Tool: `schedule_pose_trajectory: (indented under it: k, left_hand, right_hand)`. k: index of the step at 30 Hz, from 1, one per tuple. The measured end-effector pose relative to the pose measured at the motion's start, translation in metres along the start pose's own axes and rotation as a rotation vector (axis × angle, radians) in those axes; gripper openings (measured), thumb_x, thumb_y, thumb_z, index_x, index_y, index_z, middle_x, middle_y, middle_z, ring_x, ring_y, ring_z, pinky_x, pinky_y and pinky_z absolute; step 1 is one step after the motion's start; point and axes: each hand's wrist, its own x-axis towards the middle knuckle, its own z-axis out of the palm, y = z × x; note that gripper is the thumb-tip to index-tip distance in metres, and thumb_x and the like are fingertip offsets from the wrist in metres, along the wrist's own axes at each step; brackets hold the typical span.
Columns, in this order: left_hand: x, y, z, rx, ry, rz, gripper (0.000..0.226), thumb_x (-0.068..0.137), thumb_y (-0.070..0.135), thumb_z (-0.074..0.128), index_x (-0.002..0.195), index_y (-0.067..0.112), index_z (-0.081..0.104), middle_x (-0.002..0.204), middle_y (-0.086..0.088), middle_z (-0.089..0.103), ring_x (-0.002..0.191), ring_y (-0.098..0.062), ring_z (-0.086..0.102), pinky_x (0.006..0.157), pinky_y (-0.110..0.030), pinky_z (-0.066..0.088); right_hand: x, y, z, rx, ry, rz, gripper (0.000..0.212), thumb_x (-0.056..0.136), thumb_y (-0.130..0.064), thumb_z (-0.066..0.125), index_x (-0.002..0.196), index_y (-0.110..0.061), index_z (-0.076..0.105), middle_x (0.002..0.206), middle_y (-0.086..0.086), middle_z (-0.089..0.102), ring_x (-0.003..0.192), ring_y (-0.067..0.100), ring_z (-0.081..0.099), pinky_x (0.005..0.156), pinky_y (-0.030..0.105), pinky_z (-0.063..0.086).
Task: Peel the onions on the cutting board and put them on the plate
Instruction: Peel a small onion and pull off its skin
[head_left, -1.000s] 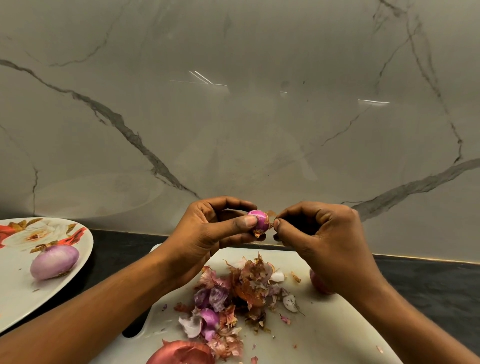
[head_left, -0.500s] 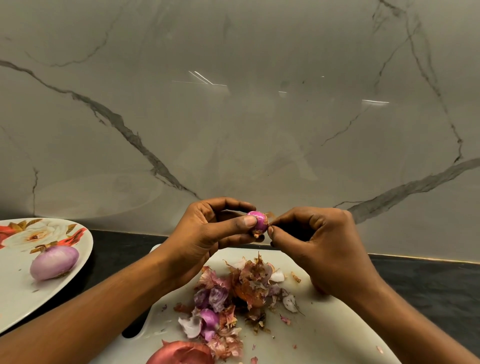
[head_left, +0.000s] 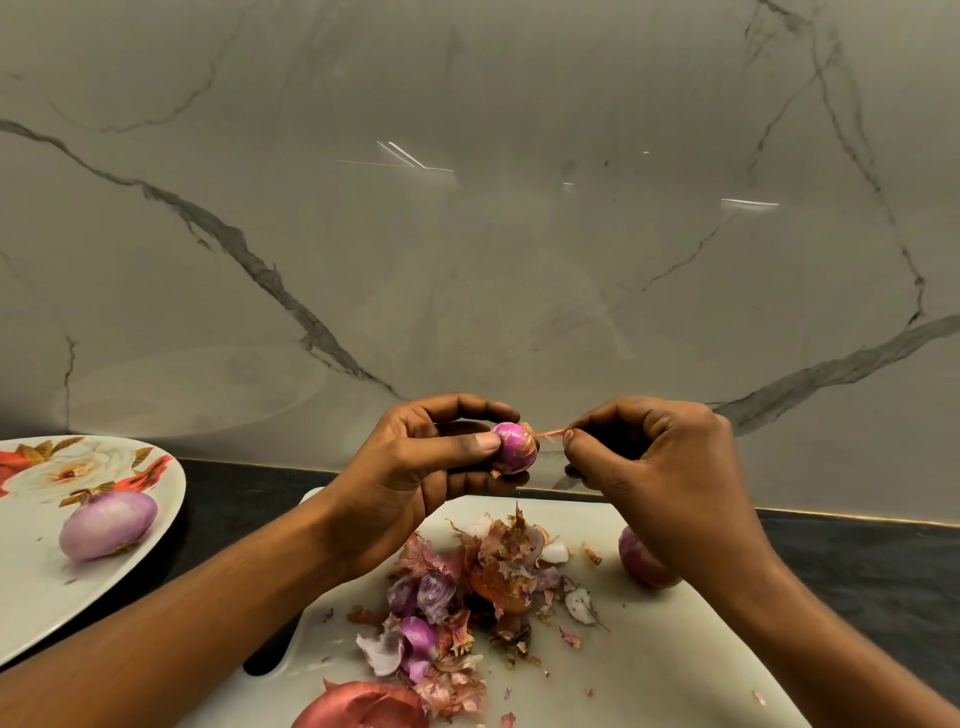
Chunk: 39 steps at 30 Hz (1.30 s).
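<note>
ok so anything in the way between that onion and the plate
Nothing visible. The left hand holds the small onion above the cutting board, the right hand pinches a skin strip, and only dark counter lies before the floral plate.

Setting: kitchen, food-prep corner. Evidence:
- Glossy grey wall panel (head_left: 467, 234) with dark marble veining spans 10 to 2 o'clock and meets a dark stone desk (head_left: 857, 551) at its foot.
- White cutting board (head_left: 649, 649) at 6 o'clock, littered with papery onion skins (head_left: 467, 597).
- Floral plate (head_left: 31, 613) at 9 o'clock carries one peeled onion (head_left: 106, 525).
- Further onion (head_left: 636, 558) on the board at 4 o'clock, partly hidden.
</note>
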Motion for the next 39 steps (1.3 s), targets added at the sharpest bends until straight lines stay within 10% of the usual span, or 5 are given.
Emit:
schedule_pose_trajectory:
  k: [39]
  left_hand:
    - [-0.006, 0.005, 0.013, 0.137, 0.131, 0.024, 0.03, 0.072, 0.008, 0.08, 0.102, 0.012, 0.081, 0.107, -0.018, 0.079, 0.098, -0.034, 0.078, 0.079, -0.031, 0.065]
  right_hand:
    - [-0.005, -0.007, 0.001, -0.007, -0.082, -0.112, 0.013, 0.084, -0.032, 0.074, 0.084, -0.021, 0.081, 0.071, -0.01, 0.074, 0.066, 0.007, 0.072, 0.06, 0.025, 0.061]
